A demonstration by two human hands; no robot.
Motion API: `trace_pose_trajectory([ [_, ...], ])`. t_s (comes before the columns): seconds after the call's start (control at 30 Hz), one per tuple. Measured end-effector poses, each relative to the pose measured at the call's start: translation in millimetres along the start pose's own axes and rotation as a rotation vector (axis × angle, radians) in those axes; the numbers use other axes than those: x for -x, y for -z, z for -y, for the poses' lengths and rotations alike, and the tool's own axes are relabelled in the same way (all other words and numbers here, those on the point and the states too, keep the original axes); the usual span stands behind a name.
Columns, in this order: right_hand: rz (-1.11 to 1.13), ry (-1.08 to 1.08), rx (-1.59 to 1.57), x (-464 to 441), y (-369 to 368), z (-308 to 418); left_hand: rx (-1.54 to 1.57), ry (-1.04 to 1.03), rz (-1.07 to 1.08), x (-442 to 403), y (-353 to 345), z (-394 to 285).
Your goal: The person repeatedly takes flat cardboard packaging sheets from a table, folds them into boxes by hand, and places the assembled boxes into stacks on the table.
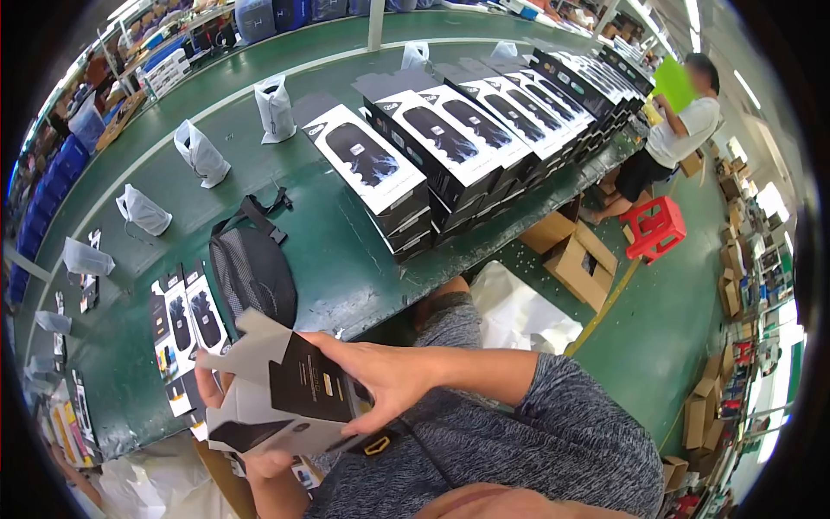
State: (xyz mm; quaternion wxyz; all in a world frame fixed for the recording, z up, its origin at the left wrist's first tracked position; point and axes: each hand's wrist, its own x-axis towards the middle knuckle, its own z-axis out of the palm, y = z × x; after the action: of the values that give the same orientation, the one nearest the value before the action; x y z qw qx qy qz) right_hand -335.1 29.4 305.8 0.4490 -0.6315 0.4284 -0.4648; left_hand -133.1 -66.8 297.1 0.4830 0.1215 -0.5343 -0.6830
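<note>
Both my hands hold a black and white cardboard box (304, 381) in front of my chest, tilted, with grey-white flaps standing up at one end. My right hand (389, 376) grips its near end, thumb on one side and fingers over the top edge. My left hand (266, 467) holds it from below, its thumb against the lower side and fingers showing beyond the far side. The inside of the box is hidden. Flat printed box sheets (186, 320) lie on the green table (337, 259) beyond it, next to a black mesh waist bag (251, 268).
Stacked black and white boxes (458, 138) fill the table's right part. Several white plastic bags (201, 154) stand in a curved row. Beside the table are an open carton (581, 264), a red stool (654, 229) and another person (679, 130) at the far end.
</note>
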Motion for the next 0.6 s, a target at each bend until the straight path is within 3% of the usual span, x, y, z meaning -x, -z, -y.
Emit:
trace_pose_trajectory([
  [0.13,-0.037,0.159,0.128,-5,0,-10,-0.130,-0.325,0.226,-18,10,9],
  [0.23,-0.177,0.131,0.188,0,6,-22,-0.194,-0.200,-0.172,-15,22,-1],
  [0.27,-0.211,0.131,0.204,3,11,-26,-0.366,-0.202,-0.222,-3,75,13],
  [0.3,-0.251,0.120,0.216,12,10,-28,-0.315,-0.061,-0.201,1,84,5],
  [0.37,-0.255,0.067,0.106,31,12,-35,-0.209,-0.063,-0.218,5,94,4],
  [0.43,-0.305,0.078,0.124,46,7,-43,-0.115,0.077,-0.379,24,123,-1],
  [0.5,-0.304,-0.005,0.133,60,8,-53,-0.132,0.049,-0.354,28,126,1],
  [0.6,-0.321,0.063,0.076,64,7,-72,-0.115,0.001,-0.314,19,108,12],
])
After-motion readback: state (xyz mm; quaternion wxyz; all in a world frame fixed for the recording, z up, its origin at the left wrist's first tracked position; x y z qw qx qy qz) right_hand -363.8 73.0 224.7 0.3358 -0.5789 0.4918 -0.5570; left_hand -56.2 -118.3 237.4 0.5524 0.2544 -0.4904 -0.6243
